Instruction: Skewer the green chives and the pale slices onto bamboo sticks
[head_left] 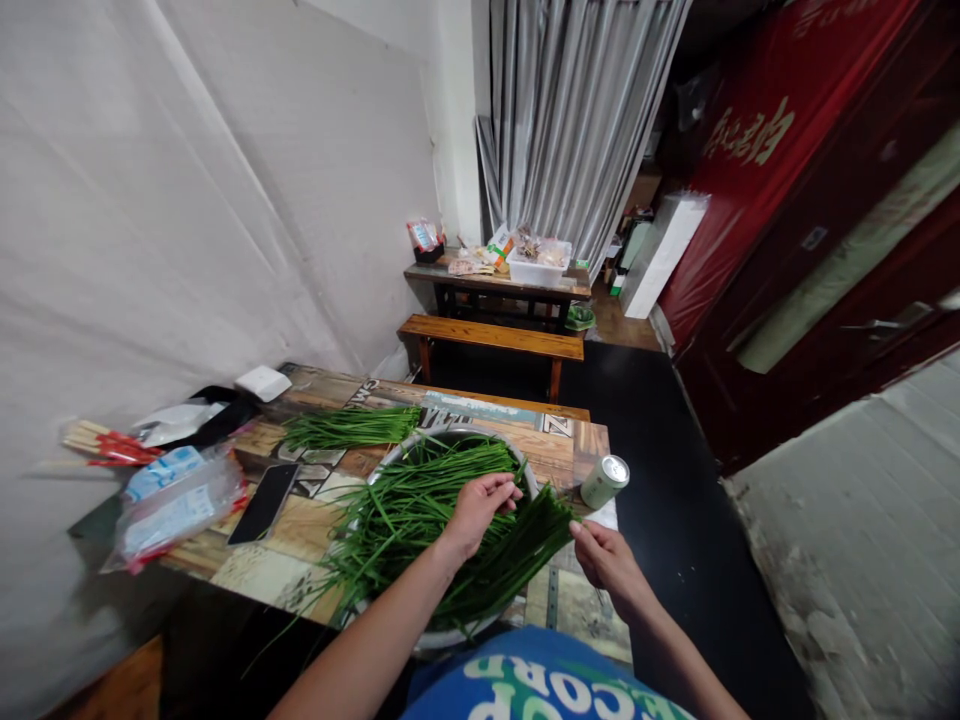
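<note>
A metal bowl (534, 478) on the table is heaped with long green chives (420, 510), many hanging over its left rim. Above the heap, my left hand (480, 508) is closed, fingers curled and thumb pressed against them; anything in that pinch is too small to make out. At the bowl's right side, my right hand (609, 562) pinches the ends of chives at the edge of a thick bunch (529, 540) fanned toward it. A smaller bundle of chives (352, 428) lies on the table behind the bowl.
A drink can (605, 482) stands by the table's right edge, beyond my right hand. Left of the bowl are a phone (264, 504), a plastic packet (176, 500) and a black tray (202, 415). A wooden bench (491, 337) and another table (480, 282) stand farther back.
</note>
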